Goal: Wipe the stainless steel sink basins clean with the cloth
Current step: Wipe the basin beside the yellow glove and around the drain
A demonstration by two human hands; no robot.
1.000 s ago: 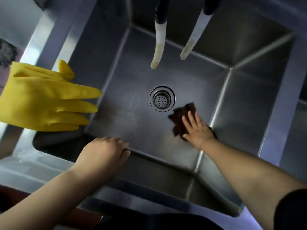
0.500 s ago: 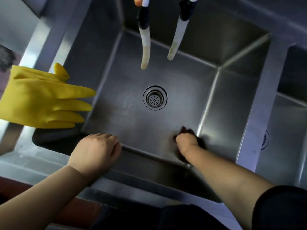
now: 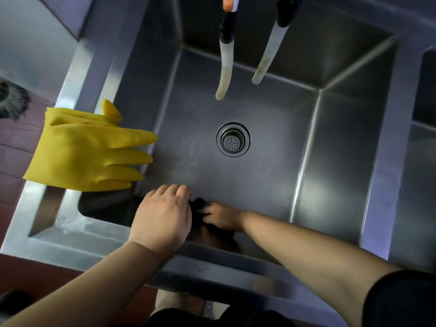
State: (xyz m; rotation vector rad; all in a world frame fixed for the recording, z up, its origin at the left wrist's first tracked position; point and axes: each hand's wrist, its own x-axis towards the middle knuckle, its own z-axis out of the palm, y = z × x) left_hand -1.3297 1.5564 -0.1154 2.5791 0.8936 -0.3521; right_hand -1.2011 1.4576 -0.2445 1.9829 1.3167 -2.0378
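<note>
2 hands [image 3: 162,215] bunch dark cloth [image 3: 197,205] in steel basin [image 3: 271,175].

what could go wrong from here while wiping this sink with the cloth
1. The yellow glove lies on the sink rim with its fingers over the basin; a wider stroke from the right hand could knock it in.
2. The dark cloth is bunched small against the near wall, so it may miss patches.
3. The left hand rests on the near edge and may slip if that is wet.
</note>
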